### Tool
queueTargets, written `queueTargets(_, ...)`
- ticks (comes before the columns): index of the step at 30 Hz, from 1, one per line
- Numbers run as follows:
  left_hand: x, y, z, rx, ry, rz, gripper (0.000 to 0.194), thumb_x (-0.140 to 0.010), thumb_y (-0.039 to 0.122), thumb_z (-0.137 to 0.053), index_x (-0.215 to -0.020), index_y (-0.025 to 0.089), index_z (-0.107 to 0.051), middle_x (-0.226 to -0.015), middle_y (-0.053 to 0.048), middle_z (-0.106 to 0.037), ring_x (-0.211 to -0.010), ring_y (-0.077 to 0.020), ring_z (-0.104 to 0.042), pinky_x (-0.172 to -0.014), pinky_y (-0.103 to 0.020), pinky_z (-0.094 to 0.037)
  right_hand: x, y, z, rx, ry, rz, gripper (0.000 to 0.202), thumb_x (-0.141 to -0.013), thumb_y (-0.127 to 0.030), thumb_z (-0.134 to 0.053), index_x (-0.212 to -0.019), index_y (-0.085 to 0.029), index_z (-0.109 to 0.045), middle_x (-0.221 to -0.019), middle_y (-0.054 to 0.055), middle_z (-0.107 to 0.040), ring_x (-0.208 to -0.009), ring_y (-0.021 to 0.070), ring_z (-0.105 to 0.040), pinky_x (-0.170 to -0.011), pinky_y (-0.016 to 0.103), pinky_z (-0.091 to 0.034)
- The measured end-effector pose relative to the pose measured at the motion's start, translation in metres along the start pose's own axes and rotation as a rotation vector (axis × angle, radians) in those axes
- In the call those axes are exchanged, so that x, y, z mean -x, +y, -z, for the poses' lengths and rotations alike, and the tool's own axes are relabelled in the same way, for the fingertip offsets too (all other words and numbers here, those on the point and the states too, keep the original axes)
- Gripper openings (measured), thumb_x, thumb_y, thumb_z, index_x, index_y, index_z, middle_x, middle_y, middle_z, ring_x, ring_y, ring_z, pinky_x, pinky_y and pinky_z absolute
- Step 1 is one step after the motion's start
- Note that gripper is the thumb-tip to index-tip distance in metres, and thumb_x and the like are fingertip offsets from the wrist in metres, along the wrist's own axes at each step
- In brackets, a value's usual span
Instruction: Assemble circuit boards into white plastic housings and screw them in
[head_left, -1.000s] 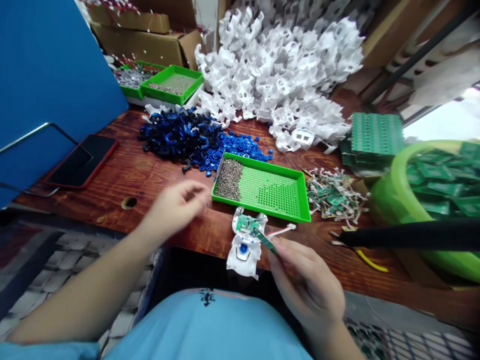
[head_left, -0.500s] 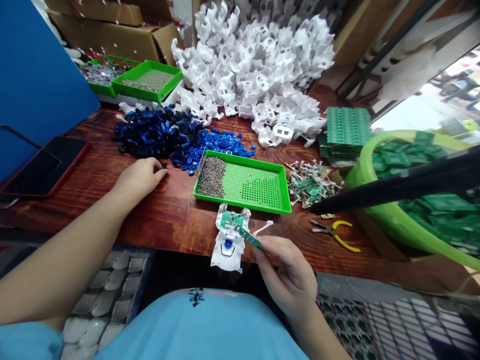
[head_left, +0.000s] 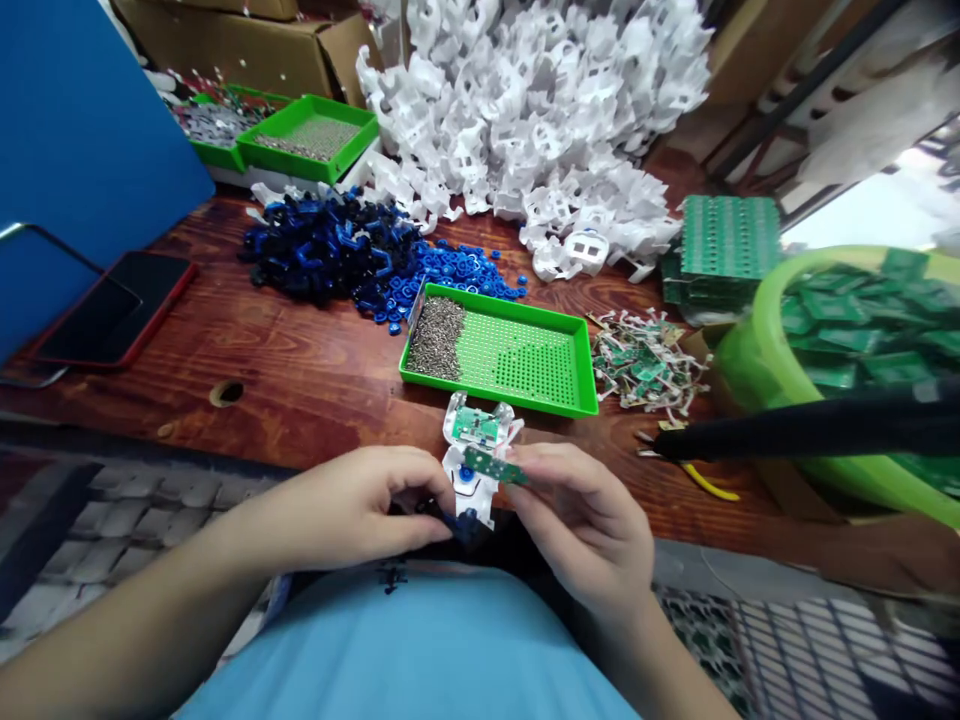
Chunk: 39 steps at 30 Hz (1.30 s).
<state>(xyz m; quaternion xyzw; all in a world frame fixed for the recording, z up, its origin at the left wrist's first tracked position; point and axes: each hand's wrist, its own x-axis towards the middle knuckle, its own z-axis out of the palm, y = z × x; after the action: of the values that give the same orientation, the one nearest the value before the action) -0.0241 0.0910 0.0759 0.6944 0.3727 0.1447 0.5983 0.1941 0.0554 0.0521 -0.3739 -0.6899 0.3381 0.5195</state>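
At the table's front edge lies a white plastic housing [head_left: 471, 497] with a green circuit board [head_left: 475, 426] in its upper part and a blue round piece in its lower part. My right hand [head_left: 589, 515] pinches a small narrow green board [head_left: 493, 467] over the middle of the housing. From the left, my left hand [head_left: 382, 500] is closed on a dark blue part [head_left: 466, 525] at the housing's lower end. White wires run beside the upper board, near my right fingertips.
A green tray [head_left: 525, 395] of screws stands behind the housing. Beyond are dark blue parts [head_left: 322, 245], blue rings [head_left: 465, 270] and white shells [head_left: 540, 130]. Wired boards [head_left: 649, 365], yellow-handled pliers [head_left: 709, 484] and a green tub [head_left: 757, 300] sit right; a phone [head_left: 112, 310] lies left.
My left hand has come from the table at the left to the housing with a dark blue part. The narrow board in my right hand has turned flatter and now covers the housing's middle.
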Motion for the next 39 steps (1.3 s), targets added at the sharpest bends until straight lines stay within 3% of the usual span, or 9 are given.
queueTargets(3,-0.007,0.003,-0.009,0.264,-0.034,0.126,0.011,-0.075,0.012,-0.06,-0.081,0.021,-0.065,-0.078,0.002,-0.07,-0.075,-0.0133,-0.065,-0.069,-0.02,-0.05,0.005,0.0,0.0,-0.008,-0.084,-0.056,0.038,-0.079,-0.004,-0.059,-0.11,-0.027,-0.059,-0.095,0.003,-0.067,-0.088,0.015,-0.063,-0.075,0.028,-0.054)
queueTargets(6,-0.011,0.004,-0.014,0.427,0.004,0.205,0.012,-0.071,0.009,-0.061,-0.075,0.02,-0.064,-0.073,0.003,-0.07,-0.071,-0.0128,-0.066,-0.066,-0.019,-0.051,0.011,0.0,0.002,-0.021,-0.108,-0.095,0.037,-0.079,-0.005,-0.059,-0.109,-0.027,-0.059,-0.093,0.003,-0.066,-0.084,0.0143,-0.062,-0.074,0.028,-0.054)
queueTargets(15,-0.007,0.006,-0.019,0.266,0.159,0.165,0.009,-0.074,0.017,-0.063,-0.081,0.02,-0.068,-0.08,0.0,-0.072,-0.077,-0.0156,-0.066,-0.071,-0.02,-0.052,0.007,-0.008,0.002,0.115,-0.174,0.003,0.044,-0.075,0.001,-0.06,-0.11,-0.024,-0.058,-0.097,0.003,-0.067,-0.088,0.0129,-0.063,-0.077,0.025,-0.054)
queueTargets(23,-0.004,-0.001,-0.016,0.222,0.142,0.051,0.012,-0.079,0.021,-0.063,-0.087,0.021,-0.071,-0.094,-0.003,-0.069,-0.089,-0.017,-0.064,-0.084,-0.024,-0.05,0.01,-0.002,0.002,0.105,-0.181,-0.035,0.037,-0.078,-0.003,-0.059,-0.108,-0.024,-0.059,-0.094,0.003,-0.068,-0.084,0.0132,-0.064,-0.074,0.026,-0.055)
queueTargets(28,-0.001,-0.005,-0.02,0.416,0.056,0.16,0.012,-0.084,0.025,-0.059,-0.093,0.022,-0.066,-0.084,0.001,-0.069,-0.076,-0.012,-0.065,-0.069,-0.019,-0.052,0.012,0.001,0.002,0.118,-0.195,-0.088,0.032,-0.079,-0.005,-0.06,-0.105,-0.023,-0.061,-0.091,0.002,-0.068,-0.082,0.0112,-0.064,-0.073,0.022,-0.054)
queueTargets(33,-0.002,-0.007,-0.022,0.562,0.055,0.255,0.017,-0.08,0.023,-0.064,-0.097,0.021,-0.067,-0.088,-0.002,-0.073,-0.082,-0.0148,-0.068,-0.075,-0.022,-0.053,0.013,0.001,0.002,0.115,-0.189,-0.116,0.031,-0.079,-0.005,-0.061,-0.104,-0.022,-0.061,-0.089,0.001,-0.067,-0.08,0.0094,-0.063,-0.073,0.02,-0.053)
queueTargets(39,-0.002,-0.006,-0.019,0.522,-0.01,0.223,0.021,-0.083,0.027,-0.061,-0.101,0.027,-0.072,-0.09,0.001,-0.074,-0.085,-0.0139,-0.066,-0.078,-0.019,-0.05,0.008,-0.004,0.001,0.071,-0.206,-0.154,0.031,-0.079,-0.006,-0.061,-0.105,-0.023,-0.063,-0.089,0.001,-0.068,-0.079,0.009,-0.064,-0.072,0.019,-0.053)
